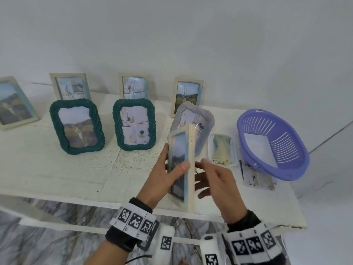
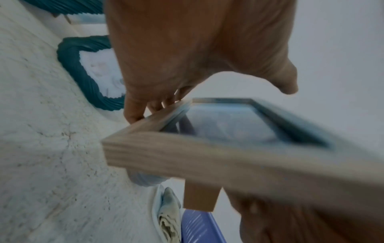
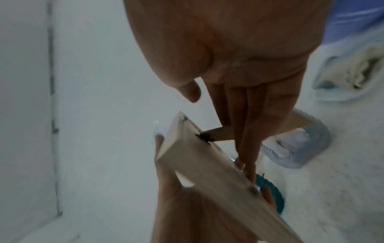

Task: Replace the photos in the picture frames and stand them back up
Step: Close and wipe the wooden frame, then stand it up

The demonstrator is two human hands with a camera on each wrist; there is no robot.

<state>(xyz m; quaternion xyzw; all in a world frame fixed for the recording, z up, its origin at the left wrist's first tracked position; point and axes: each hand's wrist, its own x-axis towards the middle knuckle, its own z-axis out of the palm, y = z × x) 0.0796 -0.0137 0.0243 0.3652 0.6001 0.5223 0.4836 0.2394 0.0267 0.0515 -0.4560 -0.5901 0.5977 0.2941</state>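
Note:
My left hand [image 1: 162, 175] grips a light wooden picture frame [image 1: 191, 150] upright and edge-on above the table's front, thumb across the glass and fingers round the far edge. The frame holds a landscape photo. In the left wrist view the frame [image 2: 207, 157] tilts away from the palm, with its wooden stand leg [image 2: 199, 197] hanging below. My right hand [image 1: 214, 176] is behind the frame, fingers straight. In the right wrist view those fingers [image 3: 247, 131] lie along the frame's back [image 3: 207, 172] by the folded-out stand leg [image 3: 220, 133], thumb apart.
Two dark green woven frames [image 1: 77, 127] [image 1: 133, 124] and a grey woven frame [image 1: 198, 123] stand mid-table, several wooden frames [image 1: 133, 86] behind. At the right are a clear tray with a cloth [image 1: 222, 150], a purple basket [image 1: 271, 142] and loose photos [image 1: 256, 176].

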